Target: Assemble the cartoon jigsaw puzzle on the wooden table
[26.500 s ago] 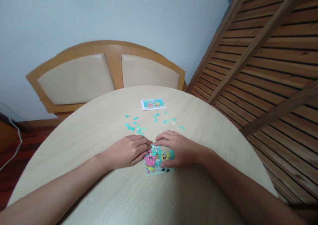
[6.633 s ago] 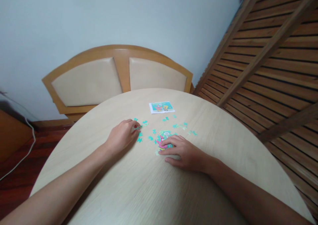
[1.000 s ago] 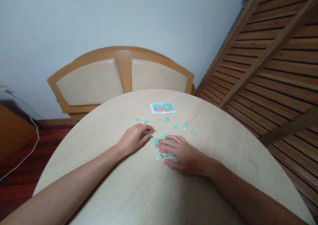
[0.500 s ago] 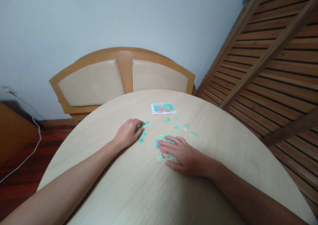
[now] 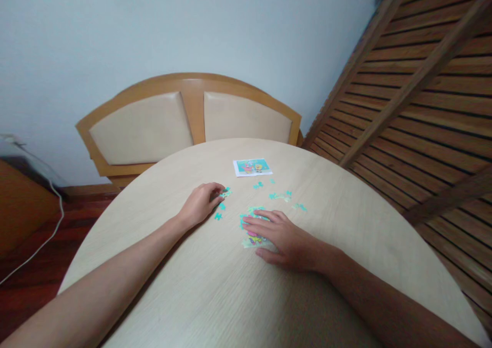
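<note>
My left hand (image 5: 200,203) rests at the left group of small turquoise jigsaw pieces. Its thumb and curled forefinger close on a puzzle piece (image 5: 228,190) at the group's far end. Two more loose pieces lie closer to me, among them a turquoise one (image 5: 218,217) below the fingertips. My right hand (image 5: 277,234) lies with fingers stretched and apart over a partly joined jigsaw puzzle (image 5: 250,243). Pink, yellow and turquoise print shows between and beside those fingers; the rest of the puzzle is covered by the hand.
Beyond the hands lies a printed picture card (image 5: 252,167) with a pink and a yellow cartoon figure. Several loose pieces (image 5: 280,196) are scattered right of centre. A bench (image 5: 198,115) with padded back stands behind the round table (image 5: 184,291), and a slatted wooden panel (image 5: 418,81) to the right.
My left thumb has moved up toward the forefinger, narrowing the gap at the puzzle piece. My right hand stays on the joined puzzle.
</note>
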The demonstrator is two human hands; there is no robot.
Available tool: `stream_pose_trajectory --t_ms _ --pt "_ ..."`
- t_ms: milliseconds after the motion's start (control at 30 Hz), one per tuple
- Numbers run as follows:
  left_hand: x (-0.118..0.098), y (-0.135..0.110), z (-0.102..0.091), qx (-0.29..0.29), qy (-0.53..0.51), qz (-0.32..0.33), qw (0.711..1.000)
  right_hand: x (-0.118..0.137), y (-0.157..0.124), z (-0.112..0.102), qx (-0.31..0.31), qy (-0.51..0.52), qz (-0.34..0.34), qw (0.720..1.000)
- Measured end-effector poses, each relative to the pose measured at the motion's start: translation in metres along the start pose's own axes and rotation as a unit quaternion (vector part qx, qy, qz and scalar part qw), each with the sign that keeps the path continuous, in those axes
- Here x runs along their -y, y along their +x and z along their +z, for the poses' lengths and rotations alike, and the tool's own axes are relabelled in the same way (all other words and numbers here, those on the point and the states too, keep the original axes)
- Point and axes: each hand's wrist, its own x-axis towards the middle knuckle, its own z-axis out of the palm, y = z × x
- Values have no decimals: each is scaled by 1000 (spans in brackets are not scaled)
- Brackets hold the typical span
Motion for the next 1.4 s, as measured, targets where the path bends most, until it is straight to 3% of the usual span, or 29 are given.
stream_pose_trajectory --t_ms 333,600,1400 --pt "-7 -3 1 -10 -140 -17 990 -1 0 1 -8 3 -3 1000" --pt "-9 -3 8 0 -281 -40 959 0 1 1 -2 0 2 1000" --pt "-38 -7 23 52 -371 -15 927 -1 0 7 -29 -6 -48 998"
